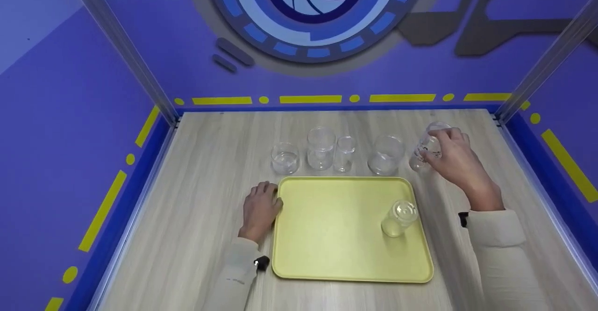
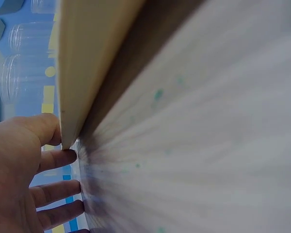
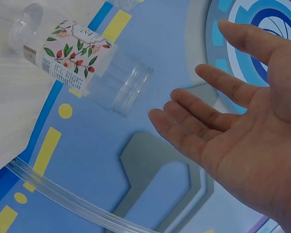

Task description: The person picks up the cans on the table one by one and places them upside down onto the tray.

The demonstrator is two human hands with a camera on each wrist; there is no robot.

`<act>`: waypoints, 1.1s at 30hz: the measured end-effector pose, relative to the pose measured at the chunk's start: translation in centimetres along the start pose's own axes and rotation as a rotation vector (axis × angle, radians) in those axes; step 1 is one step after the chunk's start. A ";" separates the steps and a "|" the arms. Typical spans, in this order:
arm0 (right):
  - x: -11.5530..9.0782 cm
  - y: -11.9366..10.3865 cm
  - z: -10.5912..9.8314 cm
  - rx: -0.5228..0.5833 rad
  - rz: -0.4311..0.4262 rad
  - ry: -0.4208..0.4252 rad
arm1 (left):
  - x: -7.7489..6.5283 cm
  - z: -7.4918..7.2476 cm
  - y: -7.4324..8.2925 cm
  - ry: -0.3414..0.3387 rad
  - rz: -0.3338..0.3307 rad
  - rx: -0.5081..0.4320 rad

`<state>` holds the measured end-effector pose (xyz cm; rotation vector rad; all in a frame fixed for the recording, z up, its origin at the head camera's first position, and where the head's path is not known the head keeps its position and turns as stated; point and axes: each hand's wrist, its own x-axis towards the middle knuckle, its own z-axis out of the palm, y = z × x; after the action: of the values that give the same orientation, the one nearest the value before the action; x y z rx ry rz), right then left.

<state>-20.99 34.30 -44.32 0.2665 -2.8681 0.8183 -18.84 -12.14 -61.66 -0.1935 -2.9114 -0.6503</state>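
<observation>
The clear glass jar with a floral paper label (image 1: 427, 147) stands at the right end of a row of glassware on the pale wood-grain table (image 1: 201, 171), just beyond the far right corner of the tray. The right hand (image 1: 455, 159) is at it: in the head view the fingers seem to reach round its far side, but the right wrist view shows them straight and spread, with the jar (image 3: 82, 60) a little clear of the fingertips, so no grip is closed. The jar looks thin-walled, rigid and smooth, likely light when empty, brittle if knocked and slippery on bare glass; the labelled middle of the body probably offers the surest hold, with thumb opposite fingers.

To its left stand four more clear glass jars and tumblers (image 1: 322, 150), close together. A further clear glass jar (image 1: 399, 217) stands on the pale yellow rectangular plastic tray (image 1: 327, 227), near its right edge. The left hand (image 1: 260, 208) rests flat on the table against the tray's left rim, fingers relaxed and holding nothing.
</observation>
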 end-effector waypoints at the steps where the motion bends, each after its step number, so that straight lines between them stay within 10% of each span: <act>1: 0.2 0.1 -0.1 -0.003 0.004 -0.001 | 0.0 0.0 0.0 0.007 0.004 0.001; 33: 4.8 3.1 -0.5 -0.083 0.096 -0.145 | -0.1 -0.2 0.2 0.007 0.001 0.005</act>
<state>-26.28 36.47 -44.58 0.1861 -3.0630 0.7211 -18.69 -12.06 -61.37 -0.1915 -2.9061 -0.6418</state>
